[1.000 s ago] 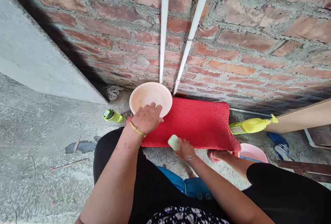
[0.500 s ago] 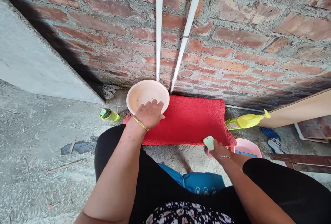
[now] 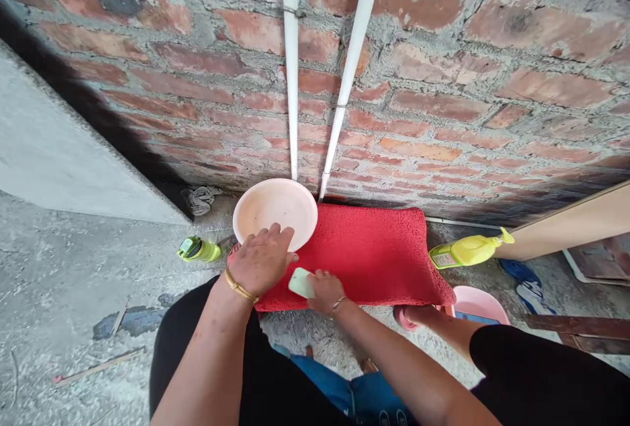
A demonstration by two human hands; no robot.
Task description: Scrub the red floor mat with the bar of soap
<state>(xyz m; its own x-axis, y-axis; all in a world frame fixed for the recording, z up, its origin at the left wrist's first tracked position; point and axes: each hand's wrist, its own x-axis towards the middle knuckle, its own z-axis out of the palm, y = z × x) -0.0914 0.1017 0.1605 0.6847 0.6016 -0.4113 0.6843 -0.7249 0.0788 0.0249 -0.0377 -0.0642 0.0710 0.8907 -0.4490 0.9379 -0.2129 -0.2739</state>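
My left hand (image 3: pixel 262 256) lies over the near rim of a pale pink basin (image 3: pixel 256 206), fingers extended and the thumb apart, palm down. Small dark specks show inside the basin. In my right hand (image 3: pixel 325 291) is a pale green, flat bar with rounded corners (image 3: pixel 301 283); I cannot tell exactly what it is. That hand is just above the near edge of a red textured cloth (image 3: pixel 369 255), which is spread over a low surface. The basin stands at the cloth's left end.
A yellow pump bottle (image 3: pixel 467 252) lies right of the cloth, near another pink basin (image 3: pixel 485 298) holding something blue. Left is a green-yellow bottle (image 3: pixel 199 250). Two white pipes (image 3: pixel 291 85) run up the brick wall (image 3: pixel 433 85). A blue bag (image 3: pixel 335 383) sits between my legs.
My right hand has carried the pale green bar leftward along the cloth's near edge toward the basin. My left hand has shifted left along the rim. The view has tilted upward slightly.
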